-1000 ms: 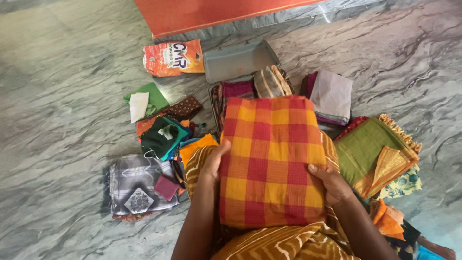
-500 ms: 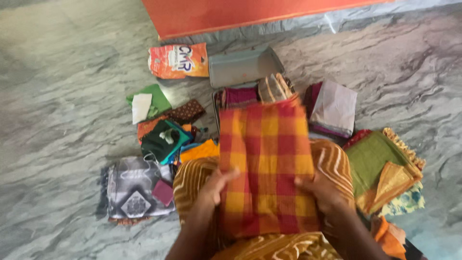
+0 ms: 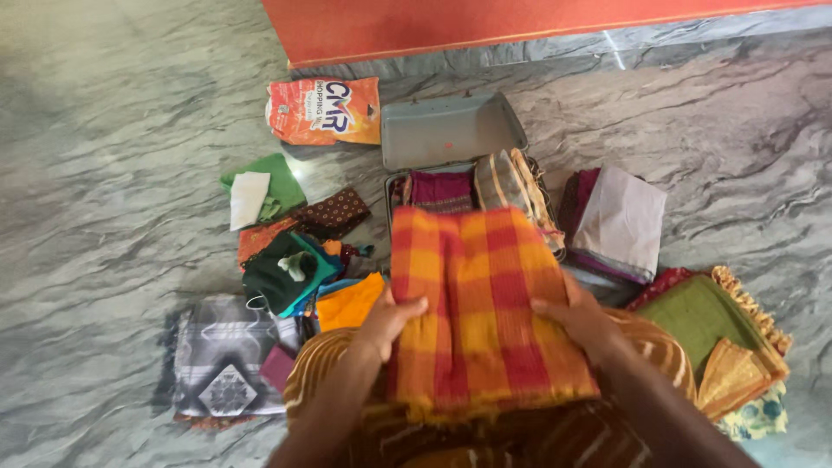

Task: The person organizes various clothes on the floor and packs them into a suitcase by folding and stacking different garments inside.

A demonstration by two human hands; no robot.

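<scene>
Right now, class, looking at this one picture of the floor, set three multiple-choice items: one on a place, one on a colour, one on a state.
1. Where does the grey metal case lie?
A. beyond the checked cloth
B. on the person's lap
C. left of the grey patterned cloth

2. What colours is the checked cloth?
A. blue and white
B. red and orange-yellow
C. all green

3. How is the case?
A. shut
B. open, with folded cloths inside
C. upside down

Key: A, it lies past the cloth, near the orange bag; B, its squares show so between left hand and right hand; B, the lid is raised.
</scene>
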